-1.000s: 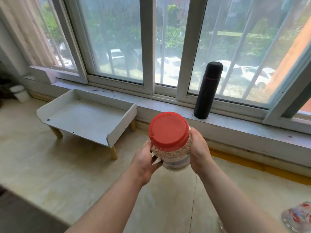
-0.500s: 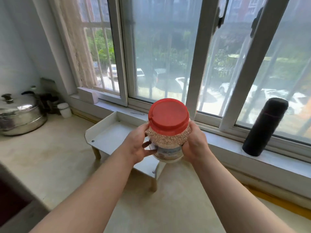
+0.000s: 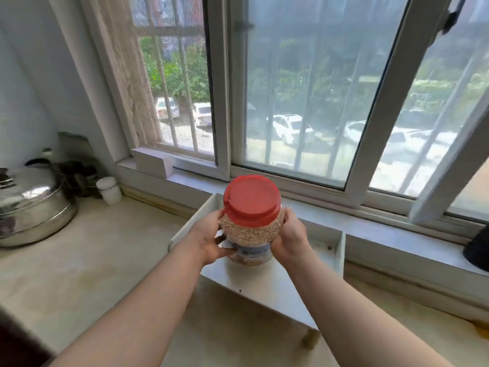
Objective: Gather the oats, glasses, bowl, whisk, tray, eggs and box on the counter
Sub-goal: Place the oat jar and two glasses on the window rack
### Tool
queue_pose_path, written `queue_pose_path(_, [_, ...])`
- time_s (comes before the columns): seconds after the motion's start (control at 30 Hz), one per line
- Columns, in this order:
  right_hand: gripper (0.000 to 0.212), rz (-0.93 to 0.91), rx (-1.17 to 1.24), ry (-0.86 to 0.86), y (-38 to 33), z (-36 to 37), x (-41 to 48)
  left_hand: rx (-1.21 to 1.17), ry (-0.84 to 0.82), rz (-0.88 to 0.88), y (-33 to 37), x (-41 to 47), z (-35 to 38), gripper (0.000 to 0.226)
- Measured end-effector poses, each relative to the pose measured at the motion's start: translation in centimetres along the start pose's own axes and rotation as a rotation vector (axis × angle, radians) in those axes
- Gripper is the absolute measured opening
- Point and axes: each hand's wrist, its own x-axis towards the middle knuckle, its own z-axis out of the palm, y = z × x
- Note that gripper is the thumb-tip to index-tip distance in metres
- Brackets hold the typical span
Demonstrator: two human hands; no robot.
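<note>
A clear oats jar (image 3: pixel 250 231) with a red lid is upright between both my hands, just above or on the white legged tray (image 3: pixel 340 250); its base is hidden, so I cannot tell whether it touches. My left hand (image 3: pixel 209 239) grips the jar's left side. My right hand (image 3: pixel 288 238) grips its right side. The tray stands on the beige counter (image 3: pixel 92 260) below the window sill.
A steel pot with a lid (image 3: pixel 29 205) sits at the far left of the counter, with a small white jar (image 3: pixel 109 190) beside it. A white block (image 3: pixel 153 161) lies on the sill. A black flask (image 3: pixel 477 247) shows at the right edge.
The view swung left and the jar, held in both hands, moved over the white tray and lower. The pot came into view; the black flask slid to the right edge.
</note>
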Motion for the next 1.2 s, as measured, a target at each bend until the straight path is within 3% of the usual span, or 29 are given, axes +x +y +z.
queue_pose_path(0.33, [0.036, 0.056, 0.041, 0.039, 2.7, 4.2, 4.3, 0.061, 0.011, -0.054, 2.9, 5.2, -3.8, 0.033])
queue_pose_path(0.7, [0.034, 0.011, -0.032, -0.079, 2.9, 5.4, 6.6, 0.062, 0.056, -0.052, 4.6, 6.5, -2.9, 0.021])
queue_pose_path(0.9, [0.048, 0.125, -0.06, -0.091, 2.1, 2.9, 5.3, -0.083, 0.14, 0.004, 2.9, 4.8, -0.3, 0.027])
queue_pose_path(1.07, [0.055, 0.081, -0.034, -0.037, 0.8, -1.0, 2.7, -0.218, 0.169, -0.032, 0.2, 3.2, 1.8, 0.039])
queue_pose_path(1.2, [0.055, 0.063, 0.063, -0.025, -1.5, -5.6, -0.6, -0.183, 0.06, -0.089, -2.7, 0.6, 5.6, 0.026])
